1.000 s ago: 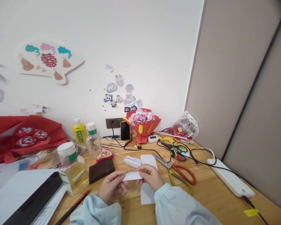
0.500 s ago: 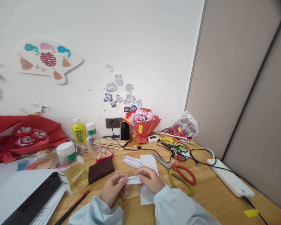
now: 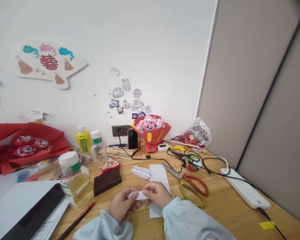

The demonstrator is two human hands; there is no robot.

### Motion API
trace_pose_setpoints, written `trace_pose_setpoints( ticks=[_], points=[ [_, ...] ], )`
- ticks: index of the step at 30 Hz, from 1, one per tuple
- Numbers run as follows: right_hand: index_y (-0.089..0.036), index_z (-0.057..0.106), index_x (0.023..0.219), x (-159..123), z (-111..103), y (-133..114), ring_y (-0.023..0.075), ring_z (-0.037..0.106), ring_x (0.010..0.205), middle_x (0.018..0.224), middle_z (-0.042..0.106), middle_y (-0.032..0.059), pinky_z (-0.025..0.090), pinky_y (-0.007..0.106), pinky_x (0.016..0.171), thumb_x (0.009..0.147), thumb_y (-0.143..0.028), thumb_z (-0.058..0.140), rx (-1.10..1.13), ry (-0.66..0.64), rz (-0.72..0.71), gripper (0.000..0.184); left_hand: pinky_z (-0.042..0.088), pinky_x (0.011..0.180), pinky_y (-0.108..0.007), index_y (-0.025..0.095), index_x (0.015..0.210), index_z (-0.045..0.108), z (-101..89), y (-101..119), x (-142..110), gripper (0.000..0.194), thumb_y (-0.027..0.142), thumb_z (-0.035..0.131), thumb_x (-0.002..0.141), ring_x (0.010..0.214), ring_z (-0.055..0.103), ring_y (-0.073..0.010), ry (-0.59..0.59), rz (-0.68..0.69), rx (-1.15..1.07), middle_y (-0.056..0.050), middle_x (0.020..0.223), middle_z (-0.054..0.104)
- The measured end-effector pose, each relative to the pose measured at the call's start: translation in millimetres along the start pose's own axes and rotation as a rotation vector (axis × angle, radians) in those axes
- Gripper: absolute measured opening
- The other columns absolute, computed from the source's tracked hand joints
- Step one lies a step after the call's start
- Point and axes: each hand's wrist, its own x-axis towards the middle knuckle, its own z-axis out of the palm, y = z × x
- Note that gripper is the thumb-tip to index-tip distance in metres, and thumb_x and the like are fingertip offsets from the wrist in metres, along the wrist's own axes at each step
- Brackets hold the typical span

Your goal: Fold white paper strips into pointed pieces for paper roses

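Observation:
A narrow folded strip of white paper is held between both hands, just above the wooden table. My left hand pinches its left end between thumb and fingers. On the right end, my right hand has its thumb and fingertips closed. Partly beneath my right hand and wrist lies a flat white paper sheet. Just beyond the hands rests a small stack of folded white paper strips. Large scissors with red and yellow handles lie right of the sheet, blades pointing away to the left.
A dark brown box, a jar of yellowish liquid and a red-black pen lie left. A black tablet-like slab rests on papers. Behind stand a red bouquet and a phone. A power strip and cables sit right.
My right hand has shifted slightly left and down, closer to my left hand, and less of the folded paper strip shows between them. The camera view has moved a little.

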Motion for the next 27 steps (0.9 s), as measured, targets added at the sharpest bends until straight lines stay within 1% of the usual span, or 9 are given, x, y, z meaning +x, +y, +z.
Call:
trace_pose_setpoints(
  ticks=[3,10,15,18,22,27],
  points=[
    [-0.015,0.058,0.073,0,1,0,0.0086,0.050,0.045,0.058,0.053,-0.0017,0.040,0.019,0.043,0.069,-0.040,0.054,0.043,0.010,0.021,0.026,0.042,0.042,-0.023,0.017,0.066,0.055,0.1,-1,0,0.033,0.047,0.062,0.055,0.039,0.054,-0.0141,-0.003,0.005,-0.007,0.000,0.043,0.062],
    [-0.014,0.058,0.071,1,1,-1,0.0098,0.051,0.045,0.055,0.053,-0.0022,0.041,0.020,0.043,0.065,-0.043,0.057,0.104,-0.009,0.060,0.029,0.046,0.048,-0.025,0.017,0.063,0.056,2.6,3,0,0.033,0.045,0.067,0.049,0.045,0.059,-0.0169,0.011,-0.032,-0.033,0.000,0.044,0.062],
    [-0.015,0.061,0.073,1,0,2,0.0119,0.053,0.055,0.064,0.057,0.0000,0.043,0.023,0.052,0.067,-0.042,0.056,0.030,0.004,-0.012,0.028,0.046,0.050,-0.026,0.017,0.065,0.055,4.4,5,-2,0.038,0.048,0.067,0.047,0.048,0.060,-0.0178,-0.012,-0.115,-0.083,-0.001,0.046,0.064],
    [-0.016,0.062,0.074,0,-1,3,0.0130,0.054,0.059,0.065,0.058,0.0004,0.043,0.024,0.057,0.067,-0.042,0.055,0.000,0.008,-0.039,0.027,0.046,0.049,-0.026,0.017,0.064,0.055,3.7,4,-2,0.039,0.050,0.066,0.046,0.047,0.060,-0.0172,-0.027,-0.098,-0.090,-0.001,0.046,0.064],
    [-0.016,0.062,0.078,1,-3,1,0.0137,0.055,0.063,0.067,0.058,0.0009,0.043,0.025,0.059,0.069,-0.041,0.053,0.013,-0.053,-0.059,0.028,0.045,0.048,-0.023,0.017,0.063,0.056,0.0,1,0,0.038,0.049,0.067,0.047,0.048,0.059,-0.0158,-0.032,-0.072,-0.082,0.000,0.045,0.063],
    [-0.017,0.061,0.080,2,-9,-1,0.0135,0.055,0.066,0.071,0.059,0.0008,0.043,0.025,0.061,0.070,-0.041,0.053,0.052,-0.110,-0.054,0.027,0.044,0.050,-0.021,0.016,0.063,0.057,-2.0,5,0,0.038,0.048,0.068,0.047,0.051,0.060,-0.0151,-0.048,-0.110,-0.106,0.000,0.048,0.064]
  ],
)
